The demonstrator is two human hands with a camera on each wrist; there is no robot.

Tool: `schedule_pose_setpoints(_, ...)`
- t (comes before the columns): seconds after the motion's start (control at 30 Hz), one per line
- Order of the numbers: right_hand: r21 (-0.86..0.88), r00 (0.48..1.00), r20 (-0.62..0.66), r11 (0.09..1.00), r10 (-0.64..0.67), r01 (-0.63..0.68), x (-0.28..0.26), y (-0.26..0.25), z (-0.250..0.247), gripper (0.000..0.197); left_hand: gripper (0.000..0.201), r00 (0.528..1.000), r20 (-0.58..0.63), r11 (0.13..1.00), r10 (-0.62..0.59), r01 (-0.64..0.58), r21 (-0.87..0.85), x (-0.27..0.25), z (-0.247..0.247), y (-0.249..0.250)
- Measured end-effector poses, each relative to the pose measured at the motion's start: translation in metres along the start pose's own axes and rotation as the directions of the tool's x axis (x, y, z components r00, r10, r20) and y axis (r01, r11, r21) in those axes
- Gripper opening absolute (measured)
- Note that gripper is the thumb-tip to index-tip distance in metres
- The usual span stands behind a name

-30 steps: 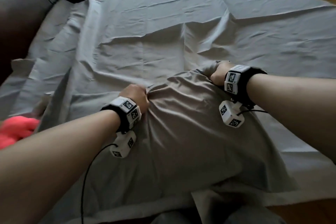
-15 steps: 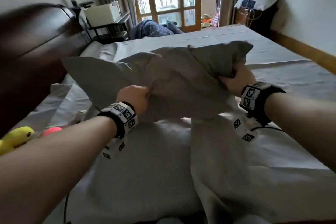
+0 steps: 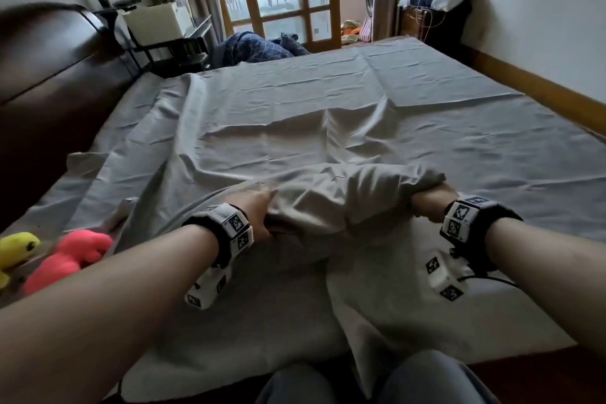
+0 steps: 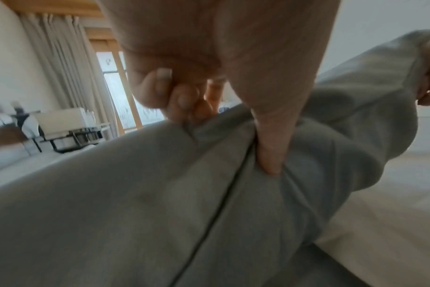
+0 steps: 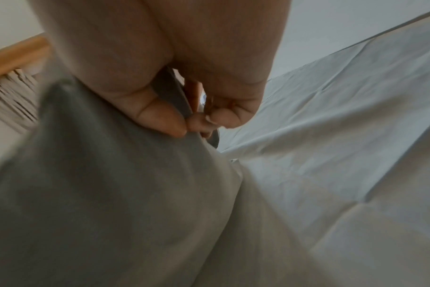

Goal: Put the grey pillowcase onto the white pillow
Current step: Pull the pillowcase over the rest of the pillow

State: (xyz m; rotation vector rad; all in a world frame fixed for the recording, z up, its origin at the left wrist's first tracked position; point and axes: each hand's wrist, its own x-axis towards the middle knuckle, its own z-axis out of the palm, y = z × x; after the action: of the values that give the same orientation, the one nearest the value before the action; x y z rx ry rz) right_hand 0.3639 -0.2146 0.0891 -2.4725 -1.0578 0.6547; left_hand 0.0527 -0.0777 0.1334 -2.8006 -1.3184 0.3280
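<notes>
Grey pillowcase point(image 3: 331, 207) on bed, far corners pinched in 2 hands: left point(image 3: 254, 215), right point(image 3: 429, 203).

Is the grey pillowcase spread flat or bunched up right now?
Bunched. The grey pillowcase is gathered in folds between the left hand and right hand, both gripping it.

White pillow: not visible anywhere, presumably under grey pillowcase point(image 3: 328, 207), cannot tell. Left hand point(image 3: 255, 213) fingertips buried in folds; right hand point(image 3: 429, 203) fingers hidden beneath cloth. Yellow plush toy point(image 3: 16, 249) cut off at left edge. Both wrist views motion-blurred; curtain point(image 5: 10, 97) smeared
</notes>
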Motion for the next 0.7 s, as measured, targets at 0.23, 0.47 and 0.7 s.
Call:
schedule_pose_setpoints(0.23,0.367,0.967,0.042,0.896,0.251,-0.248,-0.025,0.035,0.001,0.031,0.046,0.954,0.291,0.997,0.075,-0.074,-0.016,-0.007,0.029,0.031)
schedule_pose_setpoints(0.47,0.177,0.907,0.214,0.899,0.363,-0.401,-0.032,0.068,0.037,0.03,0.039,0.969,0.24,0.997,0.049,-0.06,0.039,-0.005,0.041,0.044)
schedule_pose_setpoints(0.7,0.316,0.962,0.002,0.913,0.273,-0.259,-0.015,0.083,0.056,0.017,0.03,0.97,0.231,0.996,0.072,-0.083,0.041,0.014,0.052,0.054)
